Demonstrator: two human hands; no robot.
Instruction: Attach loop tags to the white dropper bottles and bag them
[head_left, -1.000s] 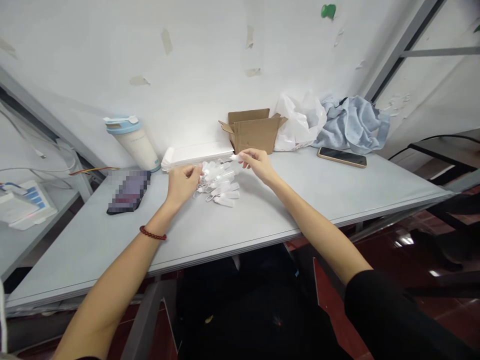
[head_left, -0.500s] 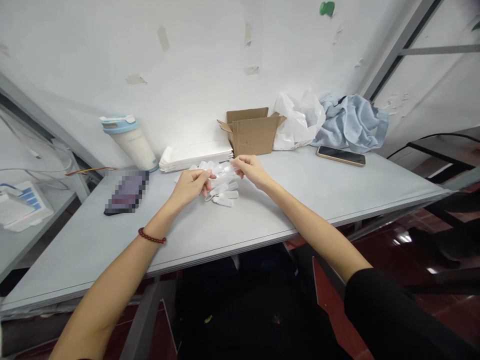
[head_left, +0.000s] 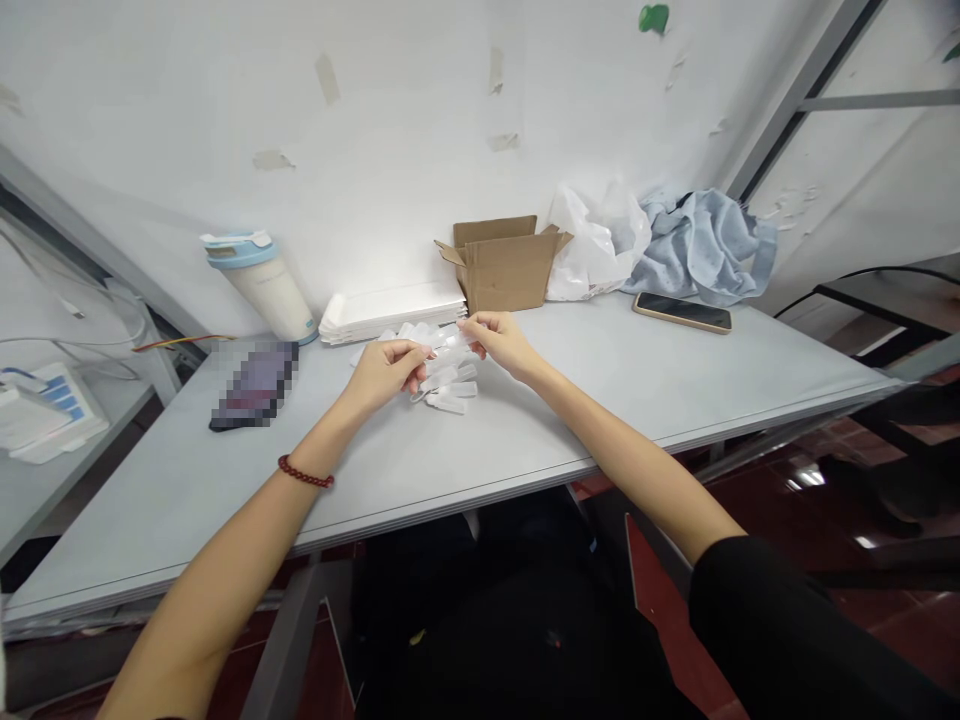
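Over the middle of the table (head_left: 525, 425), my left hand (head_left: 384, 374) and my right hand (head_left: 501, 342) are both closed in a pinch on one small translucent white plastic tube (head_left: 448, 338). The left fingers grip its near left end and the right fingertips its right end. Just below and beside them lies a loose pile of similar translucent pieces (head_left: 450, 390), several fanned out on the table. A thin pale loop shows at the pile's front left. My fingers hide part of the held tube and of the pile.
Behind the pile stand a stack of white trays (head_left: 394, 308) and an open cardboard box (head_left: 506, 270). A tumbler (head_left: 262, 290) and a pixelated dark item (head_left: 255, 385) are left. A plastic bag (head_left: 596, 245), blue cloth (head_left: 701, 245) and phone (head_left: 681, 312) are right.
Both hands stay in nearly the same place, still pinching the tube. The left fingers and right fingertips have shifted only very slightly.
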